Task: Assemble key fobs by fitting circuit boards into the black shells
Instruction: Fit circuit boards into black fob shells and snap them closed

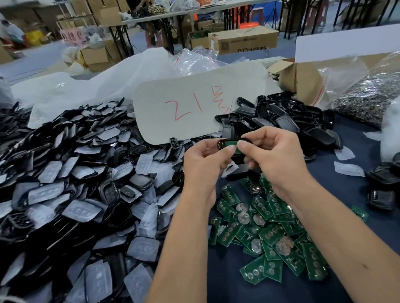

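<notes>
So right now I've got both hands up over the middle of the table with one fob between them: the left hand (pixel 203 161) has its fingers curled round the rounded end of a black shell (pixel 221 143), and the right hand (pixel 272 153) is pinching from the other side, thumb pressed down on the green circuit board (pixel 231 144) that's sitting in the shell's open face. Looks to me like the board is partway seated, not snapped home yet (hard to tell, the fingers cover most of it). Handling-wise I'd guess both parts weigh next to nothing; the shell is glossy plastic so probably a bit slippery, and stiff enough to hold by its long edges. The board is the fussy one: thin, rigid, with components and a coin-cell clip on it judging by the spare boards (pixel 271 235) piled on the dark cloth under my wrists, so I'd push on the bare corners and edges, not on the parts, and press evenly so it doesn't cock sideways. Huge heap of empty shells and pale rubber button pads (pixel 64 191) on my left, another bunch of shells (pixel 285 116) behind the hands, and a grey card (pixel 187 108) with red scribble propped in between.
</notes>
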`<state>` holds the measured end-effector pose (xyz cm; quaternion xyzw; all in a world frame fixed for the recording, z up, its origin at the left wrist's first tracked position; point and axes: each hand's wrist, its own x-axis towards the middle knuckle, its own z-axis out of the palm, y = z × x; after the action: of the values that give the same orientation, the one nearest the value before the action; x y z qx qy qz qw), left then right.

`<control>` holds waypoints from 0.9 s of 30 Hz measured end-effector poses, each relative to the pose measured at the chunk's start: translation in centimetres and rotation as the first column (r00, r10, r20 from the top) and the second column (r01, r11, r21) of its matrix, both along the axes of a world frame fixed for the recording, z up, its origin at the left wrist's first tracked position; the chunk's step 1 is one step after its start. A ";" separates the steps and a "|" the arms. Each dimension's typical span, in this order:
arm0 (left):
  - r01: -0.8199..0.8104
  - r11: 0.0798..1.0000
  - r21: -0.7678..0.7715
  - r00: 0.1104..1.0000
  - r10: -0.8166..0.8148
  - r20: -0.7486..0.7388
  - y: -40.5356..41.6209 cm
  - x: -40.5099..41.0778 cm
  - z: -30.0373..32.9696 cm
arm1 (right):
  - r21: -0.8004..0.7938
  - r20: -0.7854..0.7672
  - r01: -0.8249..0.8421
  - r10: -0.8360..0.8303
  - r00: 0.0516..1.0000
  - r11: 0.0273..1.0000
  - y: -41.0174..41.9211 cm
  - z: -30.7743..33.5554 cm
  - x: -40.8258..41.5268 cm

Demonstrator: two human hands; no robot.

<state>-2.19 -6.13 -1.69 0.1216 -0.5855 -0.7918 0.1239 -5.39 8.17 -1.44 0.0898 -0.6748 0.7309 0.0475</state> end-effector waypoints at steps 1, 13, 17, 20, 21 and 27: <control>-0.033 0.999 0.033 0.999 0.033 -0.007 0.4 -0.1 0.1 | -0.015 -0.006 0.016 -0.016 1.000 1.000 -0.2 0.1 0.2; -0.748 0.615 -0.248 0.663 0.702 -0.260 -11.2 2.9 3.4 | 0.669 -0.424 0.002 0.379 0.822 0.743 -9.5 1.4 3.6; -0.873 0.425 -0.237 0.478 0.841 -0.253 -14.2 4.2 3.8 | 0.815 -0.483 0.108 0.564 0.670 0.569 -14.7 1.8 3.4; -0.918 0.356 -0.176 0.387 0.901 -0.195 -14.8 4.5 3.8 | 0.905 -0.397 0.166 0.638 0.659 0.392 -17.5 2.1 3.3; -0.925 0.338 -0.172 0.368 0.910 -0.188 -14.7 4.5 3.8 | 0.920 -0.367 0.162 0.639 0.676 0.357 -18.1 2.2 3.3; -0.920 0.352 -0.173 0.382 0.906 -0.184 -13.7 4.3 3.7 | 0.923 -0.369 0.212 0.581 0.726 0.321 -20.1 2.7 4.3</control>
<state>2.10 -19.87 2.05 0.3875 -0.5086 -0.5127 0.5730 -1.10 -11.90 1.22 0.4323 -0.8835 0.1276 0.1272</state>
